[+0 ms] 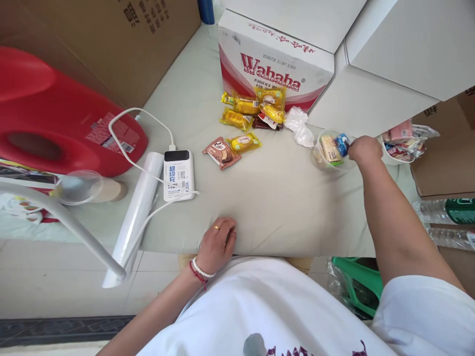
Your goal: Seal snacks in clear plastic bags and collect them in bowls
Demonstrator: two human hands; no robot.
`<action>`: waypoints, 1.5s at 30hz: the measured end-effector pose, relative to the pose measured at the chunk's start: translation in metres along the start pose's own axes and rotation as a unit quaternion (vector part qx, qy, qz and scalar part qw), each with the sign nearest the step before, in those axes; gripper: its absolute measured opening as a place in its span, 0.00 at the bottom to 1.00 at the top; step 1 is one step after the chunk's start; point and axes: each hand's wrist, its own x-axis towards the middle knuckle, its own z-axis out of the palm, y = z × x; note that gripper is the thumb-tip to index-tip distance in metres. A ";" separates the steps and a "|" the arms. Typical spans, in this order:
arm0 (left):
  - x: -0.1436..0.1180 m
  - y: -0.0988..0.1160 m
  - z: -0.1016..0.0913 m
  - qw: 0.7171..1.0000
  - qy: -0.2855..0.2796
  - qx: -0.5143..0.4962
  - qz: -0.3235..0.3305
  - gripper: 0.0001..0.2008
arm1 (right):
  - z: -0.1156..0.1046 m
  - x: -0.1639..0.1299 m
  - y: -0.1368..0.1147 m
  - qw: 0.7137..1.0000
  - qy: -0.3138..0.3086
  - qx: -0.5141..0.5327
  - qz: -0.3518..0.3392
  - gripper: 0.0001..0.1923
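Clear plastic marks the bowl [331, 154] at your two o'clock, where your right hand [365, 148] is closed on its rim, fingers curled around the edge; a tan wrapped snack and a blue one sit inside. Your left hand [217, 243] rests loosely curled, holding nothing, on the near edge of the grey cushion [282, 207] at six o'clock. Yellow snack packets [256, 106] lie heaped at twelve o'clock against the Wahaha carton [270, 59], with a brown packet [221, 152] nearer you. At ten o'clock a white power bank [178, 174] lies beside a white roll [137, 207], a red jug [55, 113] beyond them.
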 end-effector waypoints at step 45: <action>0.085 0.062 0.048 0.977 -0.036 -0.200 0.061 0.12 | 0.041 -0.248 -0.055 0.473 -0.356 0.799 0.106 0.26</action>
